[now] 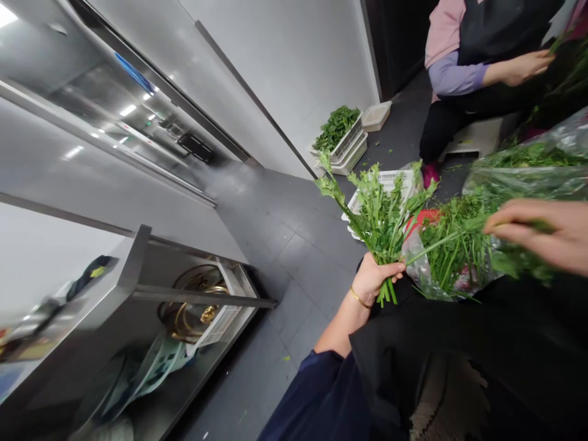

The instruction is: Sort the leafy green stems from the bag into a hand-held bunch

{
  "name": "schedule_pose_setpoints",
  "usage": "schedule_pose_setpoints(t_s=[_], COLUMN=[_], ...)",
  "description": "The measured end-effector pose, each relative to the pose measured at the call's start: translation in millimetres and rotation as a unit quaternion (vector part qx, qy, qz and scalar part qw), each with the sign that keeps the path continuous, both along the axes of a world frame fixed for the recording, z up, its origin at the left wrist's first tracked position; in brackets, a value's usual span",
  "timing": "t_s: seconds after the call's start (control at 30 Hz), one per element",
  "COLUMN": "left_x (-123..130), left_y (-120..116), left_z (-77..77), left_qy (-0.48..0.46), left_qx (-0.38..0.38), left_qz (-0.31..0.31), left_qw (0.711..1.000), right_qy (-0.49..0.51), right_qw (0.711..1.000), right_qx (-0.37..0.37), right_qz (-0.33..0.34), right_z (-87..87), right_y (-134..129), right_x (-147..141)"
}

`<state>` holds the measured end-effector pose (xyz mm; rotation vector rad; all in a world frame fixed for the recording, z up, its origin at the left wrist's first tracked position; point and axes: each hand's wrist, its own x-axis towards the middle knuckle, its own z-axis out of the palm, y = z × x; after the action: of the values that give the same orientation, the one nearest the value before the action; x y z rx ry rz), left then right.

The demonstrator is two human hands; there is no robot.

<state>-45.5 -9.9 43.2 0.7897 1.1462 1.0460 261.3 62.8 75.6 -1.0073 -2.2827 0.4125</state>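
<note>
Head view: my left hand [371, 277] grips the greens [379, 229], tops pointing away from me. My right hand [546, 236], blurred, seems to pinch a long stem [452, 237] that runs sideways to my left thumb. The bag [417, 262] sits between.

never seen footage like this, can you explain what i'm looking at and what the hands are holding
There is no machine here: one camera on a person's head looks down at their bare hands. The left hand grips a bunch of leafy greens. The right hand, blurred, holds a green stem. Between them sits a plastic bag of more greens. Beyond, on the floor, are white baskets, one heaped with leaves. Another person sits at upper right.
</note>
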Motion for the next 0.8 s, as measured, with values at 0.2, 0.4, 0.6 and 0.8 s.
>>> schedule_pose_setpoints(t_s=[0.2,0.4,0.6,0.8], left_x=[9,5,3,-7], left_y=[-2,0,3,0], left_z=[-0.7,-2.2,2.0,4.3], left_qy=[-0.021,-0.070,-0.074,-0.056], left_qx=[-0.024,-0.040,-0.065,-0.038], left_qz=[-0.032,-0.050,-0.110,-0.077], left_qw=[0.999,0.996,0.989,0.995], right_qy=[-0.205,-0.102,-0.190,-0.155], right_qw=[0.946,0.968,0.930,0.924], right_qx=[0.139,-0.095,-0.173,-0.260], right_qz=[0.210,0.210,0.262,0.235], right_z=[-22.0,-15.0,-26.3,-31.2], right_y=[-9,0,11,19], right_x=[-79,-54,-55,-36])
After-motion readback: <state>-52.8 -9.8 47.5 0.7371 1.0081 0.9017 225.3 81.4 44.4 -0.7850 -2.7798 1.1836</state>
